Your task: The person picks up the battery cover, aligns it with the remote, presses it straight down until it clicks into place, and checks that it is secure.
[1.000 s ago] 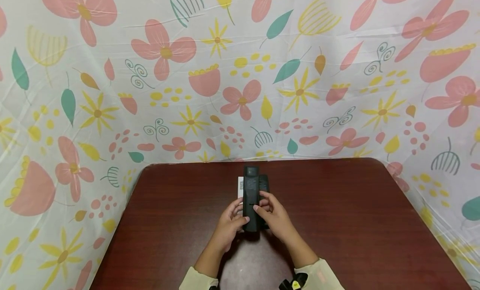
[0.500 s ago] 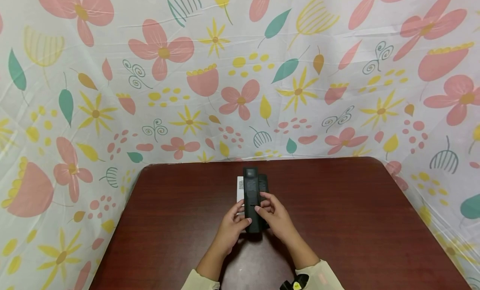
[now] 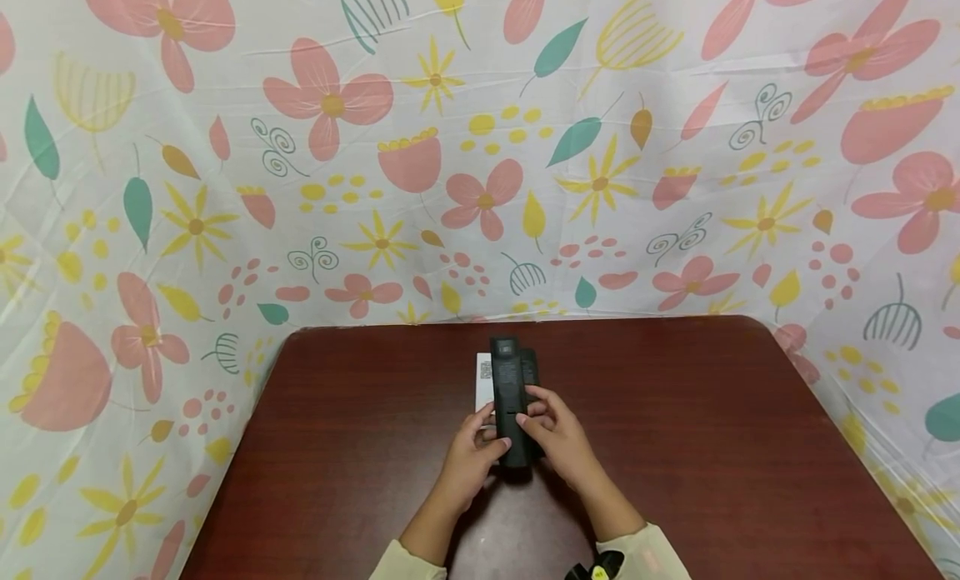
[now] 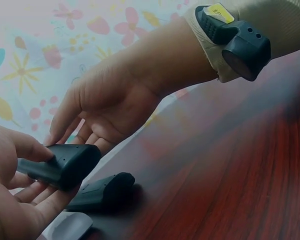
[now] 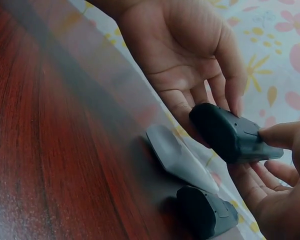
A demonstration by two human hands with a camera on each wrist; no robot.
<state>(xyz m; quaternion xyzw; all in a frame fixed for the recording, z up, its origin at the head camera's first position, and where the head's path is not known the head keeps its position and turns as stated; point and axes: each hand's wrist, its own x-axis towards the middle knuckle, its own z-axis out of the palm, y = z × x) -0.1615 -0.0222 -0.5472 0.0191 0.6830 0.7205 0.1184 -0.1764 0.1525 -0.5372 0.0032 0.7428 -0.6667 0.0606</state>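
Note:
A black remote control (image 3: pixel 510 388) is held above the table, its back with a small printed label facing up. At its near left edge, my left hand (image 3: pixel 467 465) grips it between thumb and fingers. My right hand (image 3: pixel 567 442) pinches it from the other side, thumb on the back by a small slot-like mark. The fingers of both hands curl underneath. Below it, a second black remote control (image 5: pixel 206 212) lies on the table, partly hidden in the head view. Beside that lies a white remote control (image 5: pixel 180 160) with a QR-code sticker at its far end.
The brown wood-grain table (image 3: pixel 345 422) has rounded far corners. A white floral cloth (image 3: pixel 480 147) hangs right behind its far edge and along both sides. A black wrist device (image 4: pixel 237 42) with a yellow sticker sits on the right sleeve.
Both hands and the held remote control have shifted slightly to the right, the remote tilting a little. More of the white remote control shows. The grip looks the same.

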